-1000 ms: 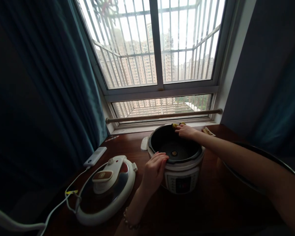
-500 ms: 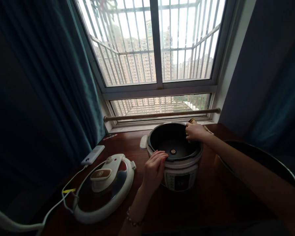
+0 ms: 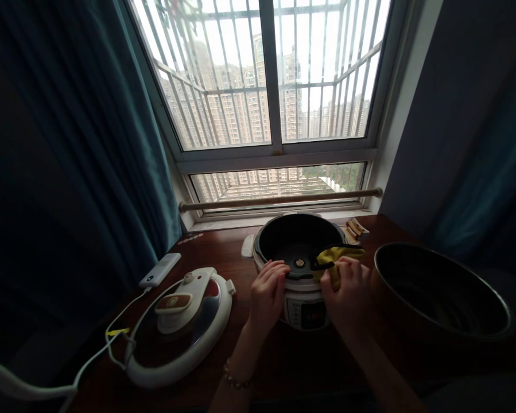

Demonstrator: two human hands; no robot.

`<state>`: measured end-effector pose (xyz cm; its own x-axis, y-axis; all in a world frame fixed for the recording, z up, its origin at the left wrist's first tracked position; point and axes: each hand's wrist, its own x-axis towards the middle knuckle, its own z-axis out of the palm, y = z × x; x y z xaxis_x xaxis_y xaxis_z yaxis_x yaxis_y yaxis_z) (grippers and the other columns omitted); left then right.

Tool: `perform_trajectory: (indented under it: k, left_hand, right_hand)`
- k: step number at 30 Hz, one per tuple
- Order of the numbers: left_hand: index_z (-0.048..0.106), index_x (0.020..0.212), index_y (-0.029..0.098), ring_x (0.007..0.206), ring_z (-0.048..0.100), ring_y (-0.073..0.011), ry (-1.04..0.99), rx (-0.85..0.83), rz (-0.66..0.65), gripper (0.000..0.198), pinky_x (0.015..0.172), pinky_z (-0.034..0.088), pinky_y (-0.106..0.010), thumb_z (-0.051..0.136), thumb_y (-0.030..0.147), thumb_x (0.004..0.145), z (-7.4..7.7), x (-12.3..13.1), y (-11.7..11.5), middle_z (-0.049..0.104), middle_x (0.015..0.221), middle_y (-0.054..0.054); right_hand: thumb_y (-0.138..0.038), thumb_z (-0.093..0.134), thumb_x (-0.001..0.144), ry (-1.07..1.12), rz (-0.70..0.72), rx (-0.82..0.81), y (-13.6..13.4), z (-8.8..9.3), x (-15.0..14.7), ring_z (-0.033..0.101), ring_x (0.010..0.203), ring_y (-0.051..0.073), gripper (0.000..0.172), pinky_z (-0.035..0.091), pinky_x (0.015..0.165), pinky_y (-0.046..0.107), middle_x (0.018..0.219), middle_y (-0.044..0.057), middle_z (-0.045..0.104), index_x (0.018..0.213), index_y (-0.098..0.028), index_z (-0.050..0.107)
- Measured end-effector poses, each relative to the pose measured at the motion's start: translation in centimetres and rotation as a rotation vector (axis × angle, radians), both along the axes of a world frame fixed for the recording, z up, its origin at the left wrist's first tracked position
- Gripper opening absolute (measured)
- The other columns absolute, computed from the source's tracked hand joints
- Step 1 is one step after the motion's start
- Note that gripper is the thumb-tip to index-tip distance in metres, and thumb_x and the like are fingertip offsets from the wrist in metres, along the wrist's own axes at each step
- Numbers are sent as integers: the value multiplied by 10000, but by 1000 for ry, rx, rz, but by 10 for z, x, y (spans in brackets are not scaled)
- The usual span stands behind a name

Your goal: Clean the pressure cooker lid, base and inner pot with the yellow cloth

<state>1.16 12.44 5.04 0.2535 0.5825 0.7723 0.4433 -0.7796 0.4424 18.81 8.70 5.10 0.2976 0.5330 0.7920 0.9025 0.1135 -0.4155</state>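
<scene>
A white electric pressure cooker (image 3: 299, 287) stands on the table with its dark inside uncovered; a small round fitting (image 3: 299, 263) shows at the bottom. My left hand (image 3: 267, 292) lies on the near left of its rim, fingers stretched out together, holding nothing. At the near right of the rim, my right hand (image 3: 348, 289) is closed on a yellow cloth with black edging (image 3: 340, 253), which drapes over the rim. Left of the cooker lies its white lid (image 3: 197, 344), with a brown-topped handle (image 3: 174, 303) facing up.
On the right sits a large dark inner pot (image 3: 438, 292). Behind the cooker's right side are some small brown-and-white items (image 3: 356, 228). A white power bank or phone (image 3: 160, 270) with a white cable (image 3: 88, 370) lies at left. The window (image 3: 275, 86) is behind the wooden table (image 3: 223, 252).
My right hand has come from the far right of the rim toward me, bringing the yellow cloth to the near right. My left hand stays on the rim.
</scene>
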Motion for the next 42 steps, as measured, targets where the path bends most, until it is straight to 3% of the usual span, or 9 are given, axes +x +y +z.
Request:
perform_trajectory:
  k: [5, 9, 12, 16, 19, 26, 37, 40, 42]
  left_hand:
    - [558, 1145, 209, 1247, 421, -198, 67, 10, 43, 324, 1060, 314, -440, 401, 119, 876, -10, 1, -4, 584, 1215, -59]
    - [196, 1424, 202, 1379, 157, -246, 10, -129, 290, 589, 1095, 226, -492, 426, 196, 881, -34, 11, -31, 234, 1486, -111]
    - [-3, 1447, 208, 1390, 57, -273, -62, -269, 405, 742, 1096, 203, -507, 462, 236, 869, -62, 21, -55, 12, 1524, -123]
    - [-31, 1443, 210, 1385, 77, -307, -78, -296, 394, 828, 1068, 236, -542, 523, 215, 828, -93, 32, -60, 25, 1511, -172]
    - [-24, 1442, 193, 1373, 106, -346, -65, -194, 404, 910, 1038, 264, -573, 592, 190, 771, -104, 37, -47, 61, 1491, -213]
    - [10, 1438, 166, 1350, 174, -372, -33, -113, 490, 943, 998, 319, -586, 639, 243, 739, -103, 45, -34, 127, 1462, -243]
    - [108, 1414, 86, 1353, 159, -381, -4, -164, 399, 864, 1027, 261, -607, 616, 350, 766, -96, 44, -19, 184, 1438, -294]
    - [115, 1414, 92, 1367, 134, -349, -45, -206, 352, 825, 1052, 227, -588, 593, 336, 787, -93, 42, -32, 162, 1456, -273]
    - [150, 1411, 113, 1376, 135, -304, -120, -279, 294, 751, 1079, 217, -539, 559, 316, 815, -93, 40, -47, 156, 1473, -230]
  right_hand:
    - [-232, 531, 773, -76, 181, 153, -14, -20, -30, 461, 919, 243, 144, 395, 821, 433, 961, 89, 525, 892, -163, 490]
    - [-224, 554, 764, -115, 186, 264, -6, -31, -27, 464, 959, 258, 160, 411, 828, 451, 977, 94, 532, 898, -165, 488]
    - [-235, 558, 764, -161, 182, 310, 3, -33, -21, 450, 1033, 294, 174, 421, 845, 461, 1017, 103, 551, 909, -162, 497]
    - [-247, 531, 776, -177, 172, 370, 10, -34, -16, 481, 1017, 303, 148, 439, 814, 454, 963, 92, 589, 896, -165, 505]
    - [-253, 530, 772, -196, 167, 413, 12, -34, -14, 503, 983, 305, 145, 446, 782, 450, 915, 88, 606, 881, -161, 509]
    - [-258, 524, 764, -191, 161, 437, 21, -38, -7, 507, 970, 292, 138, 447, 777, 435, 898, 81, 613, 868, -167, 517]
    - [-271, 560, 753, -149, 159, 329, 40, -40, -2, 483, 1035, 250, 152, 401, 859, 407, 952, 60, 618, 883, -197, 539]
    - [-253, 532, 785, 8, 268, 239, 26, -33, -3, 476, 1029, 239, 109, 379, 890, 420, 982, 64, 609, 871, -190, 551]
    - [-278, 490, 815, 270, 341, 189, 8, -31, -6, 494, 998, 220, 125, 386, 882, 401, 988, 66, 594, 863, -185, 559]
